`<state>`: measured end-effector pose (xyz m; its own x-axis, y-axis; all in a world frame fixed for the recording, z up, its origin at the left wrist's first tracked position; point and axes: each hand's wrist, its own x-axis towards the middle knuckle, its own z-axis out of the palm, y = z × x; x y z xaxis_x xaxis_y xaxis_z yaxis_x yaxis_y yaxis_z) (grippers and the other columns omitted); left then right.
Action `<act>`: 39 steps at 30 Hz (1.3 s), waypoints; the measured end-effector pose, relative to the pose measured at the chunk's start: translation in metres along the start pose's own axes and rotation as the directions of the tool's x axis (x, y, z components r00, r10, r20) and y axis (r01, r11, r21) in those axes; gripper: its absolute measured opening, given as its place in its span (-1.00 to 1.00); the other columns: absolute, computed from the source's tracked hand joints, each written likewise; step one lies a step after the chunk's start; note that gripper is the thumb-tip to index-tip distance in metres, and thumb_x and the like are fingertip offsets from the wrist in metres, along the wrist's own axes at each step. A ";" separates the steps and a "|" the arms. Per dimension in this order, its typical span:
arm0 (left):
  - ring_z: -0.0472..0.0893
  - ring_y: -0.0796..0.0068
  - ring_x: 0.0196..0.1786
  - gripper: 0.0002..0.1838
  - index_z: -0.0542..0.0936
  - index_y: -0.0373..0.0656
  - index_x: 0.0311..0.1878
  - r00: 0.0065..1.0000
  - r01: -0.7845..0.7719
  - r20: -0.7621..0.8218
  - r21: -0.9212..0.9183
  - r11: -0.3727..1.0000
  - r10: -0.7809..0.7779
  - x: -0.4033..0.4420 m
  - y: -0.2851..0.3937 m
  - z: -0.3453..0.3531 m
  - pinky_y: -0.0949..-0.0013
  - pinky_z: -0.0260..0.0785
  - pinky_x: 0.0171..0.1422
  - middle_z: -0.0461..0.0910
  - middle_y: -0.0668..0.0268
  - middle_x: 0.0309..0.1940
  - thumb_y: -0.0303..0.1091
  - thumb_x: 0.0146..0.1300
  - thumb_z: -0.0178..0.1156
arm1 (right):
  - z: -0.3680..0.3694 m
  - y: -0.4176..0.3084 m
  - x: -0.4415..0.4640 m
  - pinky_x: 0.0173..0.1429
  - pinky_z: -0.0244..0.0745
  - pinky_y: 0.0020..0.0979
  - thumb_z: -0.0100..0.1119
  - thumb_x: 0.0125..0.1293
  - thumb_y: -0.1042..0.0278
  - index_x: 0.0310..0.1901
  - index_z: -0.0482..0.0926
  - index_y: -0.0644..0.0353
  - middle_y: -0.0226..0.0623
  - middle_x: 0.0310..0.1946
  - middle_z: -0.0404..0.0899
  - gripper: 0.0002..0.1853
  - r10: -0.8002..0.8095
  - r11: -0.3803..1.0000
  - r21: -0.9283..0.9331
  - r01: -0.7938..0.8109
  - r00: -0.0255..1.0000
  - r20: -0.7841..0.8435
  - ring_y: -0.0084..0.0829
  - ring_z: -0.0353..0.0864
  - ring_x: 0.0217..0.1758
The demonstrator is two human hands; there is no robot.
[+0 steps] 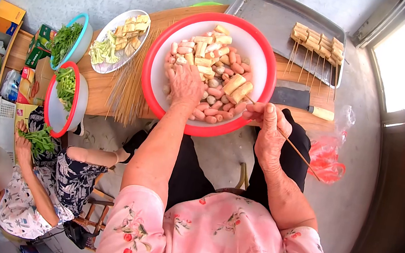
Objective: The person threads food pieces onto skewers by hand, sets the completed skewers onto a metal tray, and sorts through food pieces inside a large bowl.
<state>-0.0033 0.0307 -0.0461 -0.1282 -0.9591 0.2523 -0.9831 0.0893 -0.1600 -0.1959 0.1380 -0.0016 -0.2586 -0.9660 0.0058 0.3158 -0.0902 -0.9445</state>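
A large red-rimmed white basin (150,65) holds small pink sausages (211,119), pale cut rolls (201,48) and greyish balls (213,83). Inside it, my left hand (186,84) rests on the food at the left, fingers stretched out and tips partly hidden among the pieces. Between the thumb and fingers of my right hand (271,129), at the basin's right rim, is a thin wooden skewer (298,155). Two pale rolls (237,88) sit side by side at the skewer's far end, over the sausages.
A metal tray (267,20) carries skewered rolls (316,41); a cleaver (292,97) lies below it. Loose skewers (130,78) lie left of the basin, beside an oval plate (121,39). Bowls of greens (66,86) stand farther left, where another person (35,195) sits holding leafy greens.
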 end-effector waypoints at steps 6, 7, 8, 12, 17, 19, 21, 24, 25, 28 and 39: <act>0.42 0.25 -0.02 -0.52 0.48 -0.19 -0.17 0.993 0.008 0.118 -0.033 0.999 -0.004 0.000 -0.001 -0.005 0.08 0.09 0.18 0.50 0.17 -0.20 -0.05 -0.04 0.33 | 0.000 0.000 -0.002 -0.17 0.53 -0.43 -0.04 0.42 0.14 -0.29 0.56 0.40 -0.19 -0.39 0.62 -0.60 -0.006 1.000 -0.002 0.006 1.000 -0.028 -0.43 0.63 -0.37; 0.42 0.25 -0.02 -0.52 0.48 -0.19 -0.17 0.994 0.009 0.112 -0.030 1.000 -0.006 0.000 -0.002 -0.005 0.08 0.09 0.18 0.50 0.17 -0.20 -0.05 -0.04 0.33 | -0.001 0.000 -0.003 -0.18 0.52 -0.42 -0.03 0.41 0.05 -0.28 0.55 0.39 -0.19 -0.38 0.62 -0.55 -0.002 1.000 -0.020 0.001 1.000 -0.031 -0.42 0.61 -0.38; 0.43 0.25 -0.03 -0.55 0.48 -0.19 -0.18 0.996 -0.018 0.082 -0.002 1.000 0.018 -0.001 -0.002 -0.003 0.08 0.09 0.17 0.50 0.16 -0.22 -0.09 -0.04 0.32 | -0.001 0.000 -0.004 -0.18 0.52 -0.42 -0.03 0.41 0.05 -0.28 0.55 0.39 -0.19 -0.38 0.62 -0.55 -0.005 1.000 -0.018 0.005 1.000 -0.028 -0.42 0.61 -0.38; 0.47 0.26 -0.10 -0.66 0.50 -0.18 -0.22 0.999 -0.018 0.043 0.108 0.994 0.013 0.005 0.004 0.008 0.11 0.12 0.13 0.51 0.16 -0.28 -0.23 -0.05 0.29 | -0.002 0.002 -0.005 -0.21 0.52 -0.43 -0.03 0.41 0.05 -0.29 0.55 0.37 -0.21 -0.39 0.62 -0.56 -0.001 0.999 -0.044 -0.001 1.000 -0.029 -0.43 0.61 -0.39; 0.53 0.25 -0.17 -0.79 0.55 -0.18 -0.29 0.998 -0.056 -0.029 -0.007 0.998 0.056 0.002 -0.002 0.014 0.15 0.19 0.08 0.53 0.15 -0.29 -0.33 -0.02 0.22 | -0.005 0.003 -0.005 -0.23 0.54 -0.41 -0.03 0.41 0.05 -0.29 0.55 0.37 -0.19 -0.40 0.61 -0.55 0.003 0.999 -0.042 -0.004 1.000 -0.024 -0.43 0.61 -0.39; 0.54 0.22 -0.23 -0.85 0.52 -0.17 -0.35 0.987 -0.094 -0.133 -0.023 0.995 0.091 0.000 -0.007 0.021 0.14 0.23 0.02 0.53 0.16 -0.37 -0.37 -0.02 0.17 | -0.005 0.005 -0.003 -0.22 0.55 -0.40 -0.03 0.41 0.05 -0.29 0.55 0.38 -0.19 -0.40 0.61 -0.55 -0.003 0.999 -0.043 0.001 1.000 -0.026 -0.43 0.61 -0.39; 0.55 0.19 -0.30 -0.92 0.49 -0.16 -0.41 0.965 -0.135 -0.231 -0.034 0.990 0.124 -0.002 -0.010 0.017 0.14 0.28 -0.04 0.52 0.17 -0.45 -0.42 -0.02 0.12 | -0.005 0.005 -0.003 -0.21 0.55 -0.39 -0.02 0.40 0.05 -0.29 0.55 0.38 -0.18 -0.40 0.61 -0.55 -0.004 0.999 -0.045 0.002 1.000 -0.030 -0.42 0.61 -0.39; 0.55 0.22 -0.31 -0.84 0.49 -0.19 -0.31 0.986 0.020 -0.152 -0.273 0.962 -0.064 -0.007 -0.009 0.004 0.17 0.34 -0.14 0.52 0.18 -0.46 -0.42 0.00 0.17 | -0.001 0.002 -0.003 -0.21 0.56 -0.38 -0.02 0.40 0.05 -0.29 0.55 0.38 -0.18 -0.39 0.61 -0.55 0.007 0.999 -0.034 -0.008 1.000 -0.028 -0.42 0.61 -0.38; 0.55 0.27 -0.33 -0.79 0.48 -0.21 -0.24 0.961 0.110 -0.154 -0.553 0.826 -0.232 -0.011 -0.005 -0.002 0.21 0.36 -0.21 0.51 0.18 -0.44 -0.41 0.04 0.18 | -0.002 0.002 -0.003 -0.20 0.56 -0.38 -0.02 0.40 0.05 -0.28 0.55 0.38 -0.17 -0.38 0.61 -0.56 -0.002 1.000 -0.025 0.002 1.000 0.000 -0.41 0.61 -0.37; 0.49 0.40 -0.34 -0.71 0.41 -0.18 -0.15 0.910 0.313 0.170 -0.880 0.358 -0.379 -0.027 -0.008 -0.017 0.24 0.41 -0.21 0.50 0.21 -0.34 -0.38 0.07 0.23 | -0.001 0.000 -0.005 -0.17 0.54 -0.39 -0.03 0.41 0.09 -0.26 0.56 0.40 -0.17 -0.38 0.62 -0.57 -0.009 1.000 -0.005 0.010 0.999 0.049 -0.41 0.62 -0.36; 0.57 0.40 -0.18 -0.71 0.46 -0.28 0.02 0.851 0.429 0.523 -0.651 -0.626 0.040 -0.048 -0.023 -0.053 0.41 0.45 -0.09 0.55 0.23 -0.20 -0.36 0.29 0.11 | 0.004 0.001 -0.009 -0.17 0.56 -0.38 -0.06 0.43 0.12 -0.24 0.55 0.36 -0.06 -0.29 0.65 -0.61 -0.019 1.000 0.016 0.016 0.979 0.201 -0.34 0.64 -0.35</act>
<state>0.0190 0.0892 -0.0039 -0.0796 -0.9535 -0.2907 0.4751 -0.2926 0.8299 -0.1894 0.1454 -0.0013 -0.0756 -0.9931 0.0893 0.3259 -0.1092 -0.9391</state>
